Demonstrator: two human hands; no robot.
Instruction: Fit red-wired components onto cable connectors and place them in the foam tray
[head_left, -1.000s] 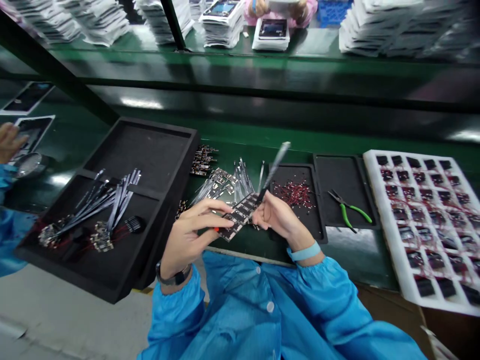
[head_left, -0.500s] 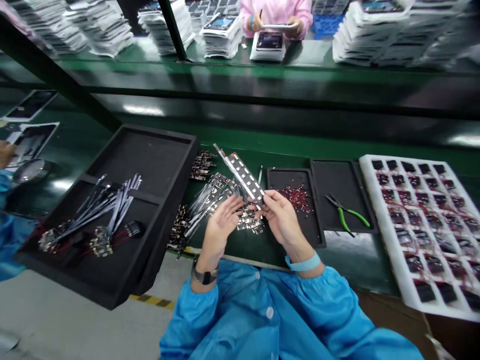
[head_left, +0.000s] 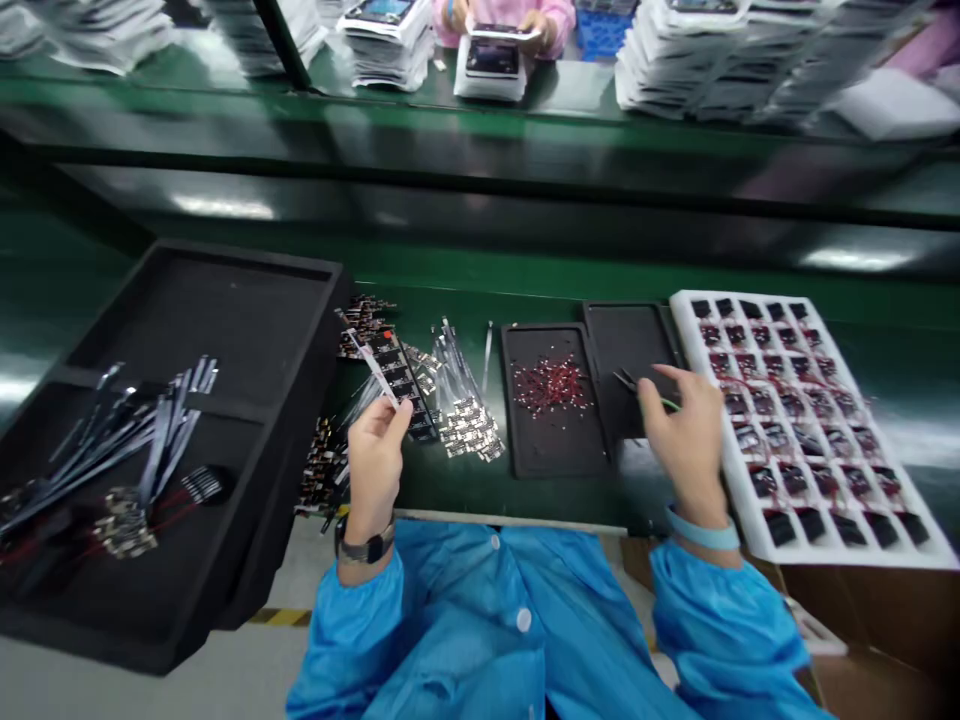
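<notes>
My left hand (head_left: 375, 450) is closed, its thumb and fingers pinching a black circuit board panel (head_left: 403, 372) with a pale flat strip along one side and a red dot near its far end. The panel is tilted above a pile of small boards and strips. My right hand (head_left: 684, 425) is over the pliers (head_left: 624, 380), thumb and index finger apart. The pliers' jaws and a bit of green handle show; the rest is hidden under the hand, and I cannot tell if it touches them. Between the hands lie small boards with flat cables (head_left: 471, 425).
A black tray (head_left: 559, 460) holds short red wires; another black tray (head_left: 630, 320) is beside it. The white foam tray (head_left: 757, 535) with black wired parts stands right. A large black tray (head_left: 247, 290) with cabled boards stands left. Across the bench, a person in pink (head_left: 559, 25) handles a device.
My right hand has let go of the panel and moved right to the pliers. My left hand now grips the panel and has shifted left. The whole view has turned rightward.
</notes>
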